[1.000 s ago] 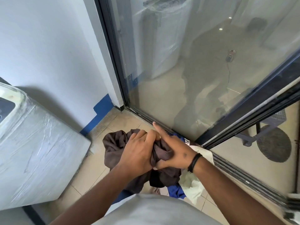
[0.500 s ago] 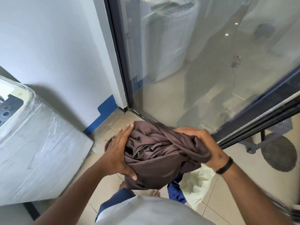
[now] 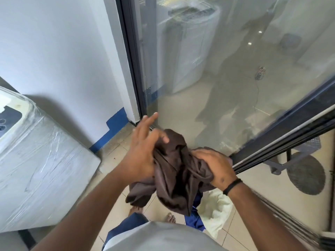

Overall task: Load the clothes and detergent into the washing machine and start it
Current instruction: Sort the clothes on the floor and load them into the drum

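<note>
A bunched dark brown garment (image 3: 174, 174) hangs between my two hands above the tiled floor. My right hand (image 3: 215, 167) grips its right side, fingers curled into the cloth. On the garment's left side my left hand (image 3: 143, 151) rests with the thumb hooked over the top fold and the fingers stretched out toward the glass. Under the garment lie a blue cloth (image 3: 195, 220) and a pale yellow cloth (image 3: 217, 212) on the floor. The white washing machine (image 3: 39, 167), wrapped in plastic film, stands at the left, its dark control panel (image 3: 9, 118) just in view.
A large glass sliding door (image 3: 217, 78) with a dark frame (image 3: 130, 60) fills the right; its track runs along the floor. A white wall (image 3: 54, 51) with a blue skirting (image 3: 112, 127) is behind the machine. My bare feet (image 3: 170, 218) stand on the beige tiles.
Both hands lifted the brown garment off the floor pile and carried it higher. My left hand has slid from under the bundle to its upper left with the fingers spread.
</note>
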`<state>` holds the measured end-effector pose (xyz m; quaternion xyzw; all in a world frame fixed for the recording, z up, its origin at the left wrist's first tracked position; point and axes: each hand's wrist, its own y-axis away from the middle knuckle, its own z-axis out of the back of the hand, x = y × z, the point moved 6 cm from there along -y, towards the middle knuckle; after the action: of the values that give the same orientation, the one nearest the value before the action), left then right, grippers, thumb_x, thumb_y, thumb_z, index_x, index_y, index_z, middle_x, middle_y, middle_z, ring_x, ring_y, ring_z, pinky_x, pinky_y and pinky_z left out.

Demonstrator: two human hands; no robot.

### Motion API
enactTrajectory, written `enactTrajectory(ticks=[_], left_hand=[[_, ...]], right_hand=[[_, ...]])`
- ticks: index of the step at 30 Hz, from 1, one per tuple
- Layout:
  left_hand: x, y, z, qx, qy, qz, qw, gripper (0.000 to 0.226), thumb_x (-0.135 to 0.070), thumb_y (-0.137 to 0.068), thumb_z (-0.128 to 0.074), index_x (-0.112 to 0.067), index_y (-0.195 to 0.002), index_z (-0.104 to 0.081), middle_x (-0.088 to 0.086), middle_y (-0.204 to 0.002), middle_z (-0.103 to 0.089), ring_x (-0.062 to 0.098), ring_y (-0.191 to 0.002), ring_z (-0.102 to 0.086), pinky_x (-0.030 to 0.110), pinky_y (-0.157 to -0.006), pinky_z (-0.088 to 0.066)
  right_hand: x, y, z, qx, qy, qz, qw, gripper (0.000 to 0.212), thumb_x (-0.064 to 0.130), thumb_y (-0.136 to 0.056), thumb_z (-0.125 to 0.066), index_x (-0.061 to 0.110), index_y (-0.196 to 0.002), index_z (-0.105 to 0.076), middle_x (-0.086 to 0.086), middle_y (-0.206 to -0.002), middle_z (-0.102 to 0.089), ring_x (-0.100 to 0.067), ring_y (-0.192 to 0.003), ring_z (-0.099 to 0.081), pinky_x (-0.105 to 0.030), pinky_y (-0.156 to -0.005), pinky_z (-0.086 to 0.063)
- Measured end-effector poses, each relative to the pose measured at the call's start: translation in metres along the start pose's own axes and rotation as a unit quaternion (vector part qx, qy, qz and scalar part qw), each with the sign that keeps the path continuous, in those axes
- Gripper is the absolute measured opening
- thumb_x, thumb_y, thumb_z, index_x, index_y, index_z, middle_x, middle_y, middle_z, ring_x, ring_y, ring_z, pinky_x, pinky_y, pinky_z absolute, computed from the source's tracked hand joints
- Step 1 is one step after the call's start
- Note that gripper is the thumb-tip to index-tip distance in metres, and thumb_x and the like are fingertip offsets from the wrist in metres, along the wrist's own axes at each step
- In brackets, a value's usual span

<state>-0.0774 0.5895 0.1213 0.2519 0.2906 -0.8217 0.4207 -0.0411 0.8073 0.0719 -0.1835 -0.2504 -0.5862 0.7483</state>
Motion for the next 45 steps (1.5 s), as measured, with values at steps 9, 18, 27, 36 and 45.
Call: enactTrajectory(ticks=[9,18,27,36,45], left_hand=[[-0.012,-0.017,-0.054,0.181,-0.138,0.06,0.972,0.124,-0.055,-0.071,-0.076,-0.042,-0.154,0.016,-0.011,-0.076,-0.046,0.024,-0.072,-0.058,0.035,-0.068,-0.041],[-0.009,-0.003,-0.06,0.147,-0.13,0.082,0.977,0.12,-0.046,-0.076,-0.071,-0.032,-0.154,0.02,0.003,-0.091,-0.066,0.029,-0.082,-0.066,0.032,-0.075,-0.038],[-0.016,-0.004,-0.052,0.156,-0.13,0.048,0.978,0.124,-0.028,-0.076,-0.072,-0.028,-0.155,0.024,-0.016,-0.074,-0.036,0.009,-0.063,-0.039,0.033,-0.082,-0.039],[0.06,0.034,-0.008,0.119,0.033,0.136,0.983,0.153,-0.067,-0.04,-0.092,-0.052,-0.154,0.01,-0.015,-0.166,0.011,0.018,-0.154,0.007,0.054,-0.119,-0.004],[0.127,0.081,-0.066,0.122,0.211,0.314,0.917,0.061,-0.019,-0.081,-0.082,-0.033,-0.133,-0.053,-0.034,-0.125,-0.061,-0.003,-0.119,-0.057,0.043,-0.114,-0.042]], right_hand=[[0.048,-0.013,0.0,-0.116,-0.056,0.035,0.991,0.031,0.013,-0.085,-0.059,0.014,-0.115,-0.066,0.003,-0.114,-0.066,-0.015,-0.107,-0.064,-0.037,-0.091,-0.053],[0.057,-0.002,0.003,0.231,0.021,-0.027,0.972,0.162,0.073,-0.041,-0.085,0.039,-0.146,0.034,0.007,-0.165,0.016,-0.012,-0.151,0.017,-0.042,-0.124,-0.004],[0.05,-0.014,-0.029,0.013,0.068,-0.001,0.998,0.132,0.053,-0.059,-0.08,0.026,-0.157,0.005,0.001,-0.123,-0.064,-0.019,-0.11,-0.061,-0.043,-0.092,-0.053],[0.019,-0.008,-0.003,-0.088,-0.01,0.029,0.996,0.052,0.014,-0.067,-0.073,0.021,-0.118,-0.066,-0.001,-0.111,-0.068,-0.025,-0.106,-0.065,-0.037,-0.088,-0.053],[0.048,-0.001,0.048,-0.102,-0.228,0.082,0.965,0.052,0.031,-0.07,-0.08,0.031,-0.119,-0.061,0.009,-0.12,-0.067,-0.005,-0.116,-0.062,-0.02,-0.098,-0.047]])
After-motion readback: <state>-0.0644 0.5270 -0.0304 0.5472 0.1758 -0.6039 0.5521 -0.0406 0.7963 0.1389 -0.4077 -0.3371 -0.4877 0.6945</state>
